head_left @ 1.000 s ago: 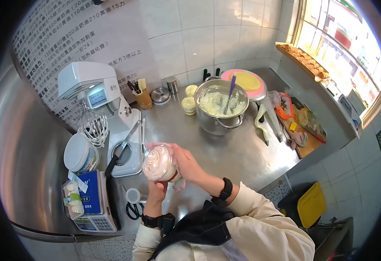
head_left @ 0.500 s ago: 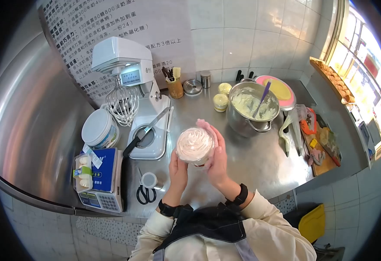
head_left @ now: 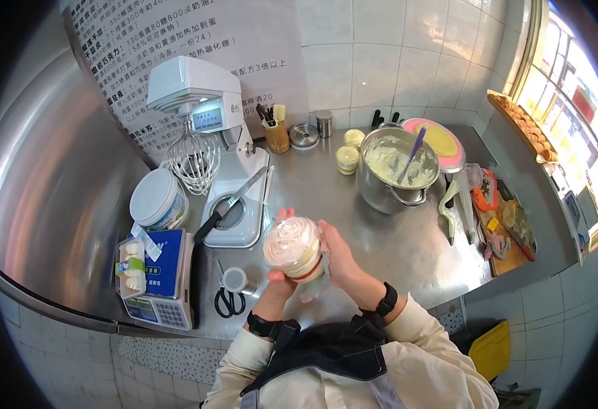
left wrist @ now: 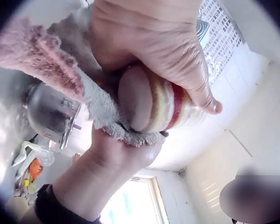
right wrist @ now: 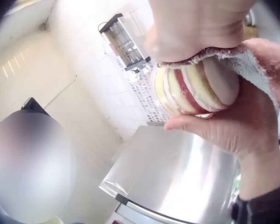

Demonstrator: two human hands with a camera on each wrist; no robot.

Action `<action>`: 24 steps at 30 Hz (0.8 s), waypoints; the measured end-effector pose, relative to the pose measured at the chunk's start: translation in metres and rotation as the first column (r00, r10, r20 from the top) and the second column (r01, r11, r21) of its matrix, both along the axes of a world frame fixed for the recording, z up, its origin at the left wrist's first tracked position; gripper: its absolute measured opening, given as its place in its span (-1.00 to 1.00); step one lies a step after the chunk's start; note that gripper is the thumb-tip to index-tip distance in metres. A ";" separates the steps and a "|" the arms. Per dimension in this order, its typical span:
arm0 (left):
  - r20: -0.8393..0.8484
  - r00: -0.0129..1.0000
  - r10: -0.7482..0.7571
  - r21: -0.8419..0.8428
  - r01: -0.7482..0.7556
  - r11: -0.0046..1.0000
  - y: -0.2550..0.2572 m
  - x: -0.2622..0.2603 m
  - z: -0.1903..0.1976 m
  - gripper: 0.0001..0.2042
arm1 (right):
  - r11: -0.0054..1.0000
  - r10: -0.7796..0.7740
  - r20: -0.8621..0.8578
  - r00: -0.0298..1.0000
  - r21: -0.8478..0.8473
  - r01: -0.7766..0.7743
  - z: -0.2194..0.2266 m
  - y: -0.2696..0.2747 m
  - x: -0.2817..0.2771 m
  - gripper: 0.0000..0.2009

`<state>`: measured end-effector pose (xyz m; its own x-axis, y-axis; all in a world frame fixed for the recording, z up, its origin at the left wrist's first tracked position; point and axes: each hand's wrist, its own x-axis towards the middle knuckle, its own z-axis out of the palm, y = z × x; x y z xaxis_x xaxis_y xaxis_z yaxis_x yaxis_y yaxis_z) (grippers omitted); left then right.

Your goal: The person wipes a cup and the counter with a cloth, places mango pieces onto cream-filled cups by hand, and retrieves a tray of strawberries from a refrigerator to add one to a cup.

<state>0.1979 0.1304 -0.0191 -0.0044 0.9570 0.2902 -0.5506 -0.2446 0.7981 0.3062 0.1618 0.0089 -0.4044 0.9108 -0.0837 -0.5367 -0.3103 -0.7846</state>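
A clear cup of layered cake (head_left: pixel 304 262) topped with a pale pink cream swirl (head_left: pixel 291 242) is held above the counter near its front edge. My left hand (head_left: pixel 280 288) grips the cup from the left, its thumb along the side. From the right, my right hand (head_left: pixel 342 258) holds a pink and grey fluffy cloth (left wrist: pixel 100 105) against the cup's side and lower edge. Both wrist views show the cup tilted, with its flat base and pale, yellow and red layers visible. Cloth hides part of the right fingers.
A steel pot (head_left: pixel 387 194) of cream with a purple-handled spatula (head_left: pixel 412 153) stands behind right, beside two small cream cups (head_left: pixel 347 158). Left are a stand mixer (head_left: pixel 197 92), a long knife (head_left: pixel 224 210) across its base, scissors (head_left: pixel 229 303) and a scale (head_left: pixel 159 310).
The head view has swung left, then steadied. Both hands have turned the cup from more upright to tilted, baring its layered side; the right hand and cloth have shifted around it.
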 end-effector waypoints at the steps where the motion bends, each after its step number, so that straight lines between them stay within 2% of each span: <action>1: 0.048 0.999 -0.022 0.079 0.018 0.997 0.004 0.001 0.002 0.20 | 1.000 0.000 0.000 1.000 0.000 0.000 -0.001 0.001 0.002 -0.56; 2: 0.095 0.994 -0.048 0.157 0.032 0.987 0.006 0.002 0.003 0.22 | 0.993 0.062 -0.076 0.995 -0.092 -0.069 -0.003 0.003 0.004 -0.56; 3: 0.094 0.994 -0.047 0.158 0.032 0.987 0.008 0.003 0.002 0.22 | 0.974 0.117 -0.157 0.981 -0.176 -0.144 -0.006 0.006 0.007 -0.56; 5: 0.011 0.999 0.047 0.128 -0.048 0.991 0.012 0.000 -0.002 0.16 | 0.971 0.076 -0.138 0.987 -0.214 -0.105 -0.014 0.010 0.010 -0.56; 6: 0.007 0.999 0.048 0.128 -0.048 0.991 0.013 -0.002 -0.005 0.16 | 0.966 0.032 -0.116 0.993 -0.252 -0.060 -0.016 0.011 0.010 -0.56; 7: -0.050 0.989 0.137 0.066 -0.133 0.989 0.014 -0.005 -0.008 0.11 | 0.966 0.031 -0.120 0.992 -0.250 -0.061 -0.013 0.011 0.009 -0.56; 8: -0.110 0.969 0.220 0.009 -0.221 0.975 0.014 -0.006 -0.010 0.06 | 0.997 -0.063 -0.161 0.985 -0.057 0.054 -0.009 0.009 0.009 -0.57; 9: -0.111 0.969 0.219 0.010 -0.219 0.976 0.012 -0.005 -0.012 0.06 | 0.975 -0.146 -0.217 0.965 0.132 0.178 -0.004 0.007 0.008 -0.57; 10: -0.174 0.944 0.279 -0.056 -0.292 0.955 0.007 -0.003 -0.014 0.04 | 0.904 -0.267 -0.165 0.949 0.299 0.306 0.005 0.006 0.006 -0.53; 11: -0.240 0.912 0.332 -0.117 -0.367 0.923 0.001 0.000 -0.018 0.02 | 0.903 -0.267 -0.166 0.949 0.300 0.307 0.003 0.005 0.002 -0.53; 12: -0.115 0.949 0.295 0.125 -0.280 0.952 -0.001 0.003 -0.034 0.04 | 0.842 -0.378 -0.089 0.922 0.380 0.382 -0.001 0.004 -0.002 -0.51; 13: -0.117 0.949 0.294 0.126 -0.279 0.952 -0.005 0.008 -0.035 0.04 | 0.768 -0.488 -0.024 0.873 0.463 0.442 -0.006 0.003 -0.004 -0.49; 14: -0.121 0.961 0.248 0.095 -0.237 0.967 -0.008 0.011 -0.034 0.07 | 0.767 -0.489 -0.028 0.872 0.462 0.445 -0.010 0.002 -0.004 -0.49; 16: -0.094 0.981 0.168 -0.033 -0.172 0.985 -0.011 0.009 -0.029 0.16 | 0.475 -0.638 0.172 0.751 0.855 0.208 -0.010 0.001 -0.003 -0.52; 17: -0.093 0.981 0.169 -0.031 -0.173 0.984 -0.011 0.004 -0.029 0.16 | 0.474 -0.637 0.171 0.752 0.856 0.206 -0.006 0.000 -0.003 -0.52; 19: -0.124 0.989 0.083 -0.011 -0.085 0.996 -0.010 -0.004 -0.029 0.16 | 0.563 -0.533 0.137 0.835 0.795 0.228 0.007 -0.002 -0.003 -0.52; 20: -0.124 0.988 0.088 -0.013 -0.091 0.996 -0.010 -0.005 -0.030 0.16 | 0.565 -0.528 0.139 0.838 0.794 0.224 0.005 0.001 -0.003 -0.52; 22: -0.194 0.979 0.054 -0.064 -0.067 0.996 -0.011 -0.009 -0.034 0.17 | 0.799 -0.317 0.234 0.919 0.589 0.126 -0.008 0.009 0.000 -0.54; 23: -0.198 0.979 0.055 -0.067 -0.070 0.995 -0.010 -0.014 -0.037 0.17 | 0.801 -0.314 0.232 0.921 0.586 0.126 -0.018 0.014 -0.001 -0.54; 24: -0.185 0.983 0.012 -0.093 -0.030 0.995 -0.009 -0.020 -0.040 0.13 | 0.900 -0.166 0.248 0.954 0.433 0.045 -0.029 0.020 -0.002 -0.56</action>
<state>0.1780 0.1210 -0.0591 0.0204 0.9804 0.1958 -0.3879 -0.1727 0.9054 0.3047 0.1818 -0.0199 -0.3206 0.9210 0.2213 -0.2944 0.1252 -0.9475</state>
